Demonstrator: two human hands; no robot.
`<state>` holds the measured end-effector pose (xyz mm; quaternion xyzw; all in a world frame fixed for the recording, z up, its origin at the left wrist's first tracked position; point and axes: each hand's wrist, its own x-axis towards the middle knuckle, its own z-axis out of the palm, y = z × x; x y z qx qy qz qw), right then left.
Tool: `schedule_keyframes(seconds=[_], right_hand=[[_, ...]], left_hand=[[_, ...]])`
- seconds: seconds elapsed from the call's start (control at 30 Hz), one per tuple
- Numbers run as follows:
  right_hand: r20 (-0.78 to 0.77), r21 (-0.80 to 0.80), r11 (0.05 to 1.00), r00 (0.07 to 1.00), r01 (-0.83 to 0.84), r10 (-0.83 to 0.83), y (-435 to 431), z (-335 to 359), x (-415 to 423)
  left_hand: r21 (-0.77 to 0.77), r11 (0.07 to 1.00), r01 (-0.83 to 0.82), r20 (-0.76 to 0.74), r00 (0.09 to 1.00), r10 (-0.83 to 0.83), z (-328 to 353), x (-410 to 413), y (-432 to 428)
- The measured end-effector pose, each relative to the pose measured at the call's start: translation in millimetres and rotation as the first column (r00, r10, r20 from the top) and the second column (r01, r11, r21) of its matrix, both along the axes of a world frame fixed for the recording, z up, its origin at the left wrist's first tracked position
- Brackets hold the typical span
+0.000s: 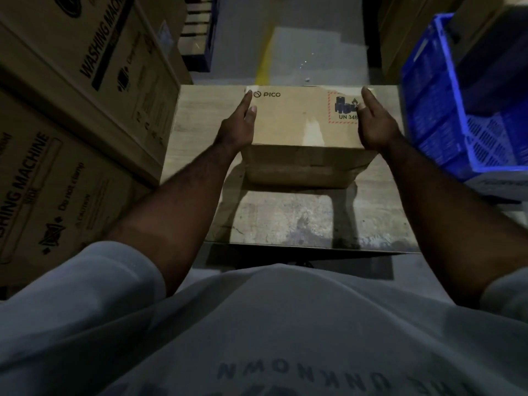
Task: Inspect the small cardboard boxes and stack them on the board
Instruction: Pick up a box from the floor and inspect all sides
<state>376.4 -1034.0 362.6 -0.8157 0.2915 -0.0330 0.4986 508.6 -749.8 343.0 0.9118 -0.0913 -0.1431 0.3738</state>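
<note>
Pressing box [297, 121] between left hand [238, 127] and right hand [377, 127]: palms flat on opposite sides, fingers straight, thumbs on top. Seems set down on far half of board [285, 218]; dim. Judged stiff, light; take by sides.

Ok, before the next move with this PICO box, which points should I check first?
1. Hold on both sides: ok. The left hand is at the left edge of the PICO box and the right hand is at the right edge, fingers fairly straight.
2. Box sitting flat on the board: cannot tell. Shadow hides its underside.
3. Hazard label fully readable: not ok. The right hand covers part of it.
4. Bare board nearer the person: ok.
5. Side clearance: ok. The box is apart from the washing machine boxes on the left and the blue crate on the right.
</note>
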Motion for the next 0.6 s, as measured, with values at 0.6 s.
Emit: schedule_keyframes(seconds=[0.6], right_hand=[[0.218,0.08,0.978,0.954,0.191,-0.204,32.6,-78.2,-111.1]], left_hand=[[-0.08,0.995,0.055,-0.186,0.98,-0.069,-54.2,-80.0,52.6]])
